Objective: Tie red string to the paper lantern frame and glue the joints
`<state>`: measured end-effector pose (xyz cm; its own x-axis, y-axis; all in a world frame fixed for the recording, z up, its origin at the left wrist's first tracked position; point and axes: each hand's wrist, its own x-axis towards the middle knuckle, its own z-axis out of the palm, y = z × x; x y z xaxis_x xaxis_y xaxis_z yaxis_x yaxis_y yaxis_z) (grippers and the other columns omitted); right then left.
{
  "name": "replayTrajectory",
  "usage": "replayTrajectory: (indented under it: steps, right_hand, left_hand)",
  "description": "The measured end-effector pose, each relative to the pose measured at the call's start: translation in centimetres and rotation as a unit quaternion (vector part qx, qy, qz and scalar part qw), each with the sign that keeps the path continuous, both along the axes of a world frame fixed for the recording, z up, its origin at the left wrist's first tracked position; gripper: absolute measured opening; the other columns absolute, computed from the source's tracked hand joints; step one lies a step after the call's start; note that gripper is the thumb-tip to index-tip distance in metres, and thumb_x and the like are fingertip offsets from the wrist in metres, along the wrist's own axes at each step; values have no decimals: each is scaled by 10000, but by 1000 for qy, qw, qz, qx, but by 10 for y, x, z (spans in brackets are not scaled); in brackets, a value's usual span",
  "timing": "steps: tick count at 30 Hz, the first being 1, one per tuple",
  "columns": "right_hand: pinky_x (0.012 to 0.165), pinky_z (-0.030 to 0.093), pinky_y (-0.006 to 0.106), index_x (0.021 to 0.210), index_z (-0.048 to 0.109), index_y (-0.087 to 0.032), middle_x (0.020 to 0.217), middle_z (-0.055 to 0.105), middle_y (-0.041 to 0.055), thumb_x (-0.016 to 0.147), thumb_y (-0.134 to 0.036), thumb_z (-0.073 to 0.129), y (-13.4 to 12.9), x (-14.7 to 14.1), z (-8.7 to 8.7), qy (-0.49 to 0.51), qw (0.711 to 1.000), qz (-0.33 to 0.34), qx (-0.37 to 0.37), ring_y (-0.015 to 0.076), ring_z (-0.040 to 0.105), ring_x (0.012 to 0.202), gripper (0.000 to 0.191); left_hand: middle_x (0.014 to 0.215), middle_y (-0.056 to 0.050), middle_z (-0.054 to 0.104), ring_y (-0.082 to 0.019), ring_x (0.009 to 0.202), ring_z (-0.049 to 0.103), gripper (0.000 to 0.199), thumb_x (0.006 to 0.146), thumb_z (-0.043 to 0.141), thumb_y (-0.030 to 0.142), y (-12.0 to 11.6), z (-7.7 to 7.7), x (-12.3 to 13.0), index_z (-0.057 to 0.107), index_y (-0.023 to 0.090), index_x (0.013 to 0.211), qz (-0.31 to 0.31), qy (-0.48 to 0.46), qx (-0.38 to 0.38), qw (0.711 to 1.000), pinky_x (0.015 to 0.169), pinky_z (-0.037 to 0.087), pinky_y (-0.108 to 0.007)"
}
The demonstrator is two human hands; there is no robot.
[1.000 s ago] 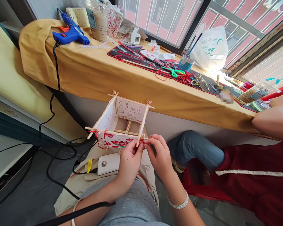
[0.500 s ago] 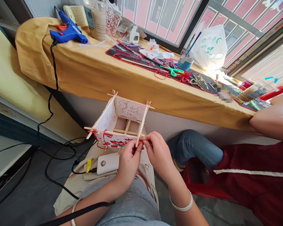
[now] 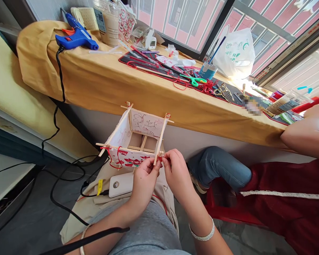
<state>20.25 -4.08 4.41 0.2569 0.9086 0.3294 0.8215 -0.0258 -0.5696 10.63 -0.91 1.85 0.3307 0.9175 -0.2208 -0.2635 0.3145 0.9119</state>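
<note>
A square frame of wooden sticks [image 3: 117,126] with drawn paper sides stands over my lap, its open top toward me. Red cord [image 3: 118,156] hangs at its near left corner, and more red cord is wound at the other corners. At the near right corner, my left hand [image 3: 146,177] pinches the red cord by the stick end. Close beside it, my right hand [image 3: 175,170] has thumb and fingertips pressed together on the same red cord. The fingertips partly hide the knot. A white power bank [image 3: 121,185] lies on my lap below the frame.
The cloth-covered ledge [image 3: 95,81] ahead bears a blue glue gun [image 3: 78,35], green scissors [image 3: 194,80], a cup of blue liquid [image 3: 208,71] and a plastic bag [image 3: 239,53]. A person's arm [image 3: 305,132] rests at right. Black cables [image 3: 53,191] run at left.
My right hand and wrist have shifted slightly left. Both hands remain at the same corner of the frame, which has barely moved.
</note>
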Motion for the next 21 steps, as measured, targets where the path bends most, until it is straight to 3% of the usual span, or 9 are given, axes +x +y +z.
replayTrajectory:
  steps: [7, 13, 21]
  right_hand:
    - [744, 484, 303, 856, 548, -165, 882, 554, 80, 856, -90, 423, -3, -4, -2, 0, 994, 43, 96, 169, 539, 829, 145]
    - [772, 510, 332, 887, 597, -173, 897, 589, 85, 840, -143, 491, -6, -1, -2, -10, 993, 52, 104, 182, 571, 846, 120]
    - [737, 519, 314, 827, 607, -183, 847, 600, 67, 852, -159, 526, -6, -1, -6, 12, 991, 31, 128, 173, 586, 816, 88]
  left_hand:
    - [856, -48, 677, -171, 781, 611, 250, 719, 648, 355, 0, -1, -1, 660, 157, 871, 10, 0, 8, 1000, 752, 477, -286]
    - [822, -41, 680, -171, 754, 614, 230, 695, 656, 345, 1, -1, -1, 661, 160, 830, 16, -2, 10, 1000, 758, 481, -298]
    - [768, -33, 666, -153, 690, 588, 233, 708, 650, 369, 1, 2, -3, 657, 157, 804, 19, 21, 26, 999, 658, 476, -257]
